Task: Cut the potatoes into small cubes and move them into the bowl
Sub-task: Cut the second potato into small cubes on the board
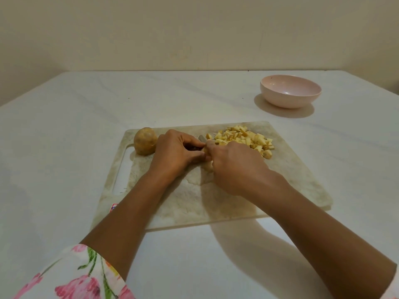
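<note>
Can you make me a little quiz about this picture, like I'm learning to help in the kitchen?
1. True or false: the round pale pink bowl holds no potato yet.
2. Where on the marbled plastic cutting board lies the whole brown potato? A) left end B) right end C) middle, under the hands
3. Fill in: while the right hand holds a potato piece, the left hand grips a dark-handled ____.
Key: 1 true; 2 A; 3 knife.
</note>
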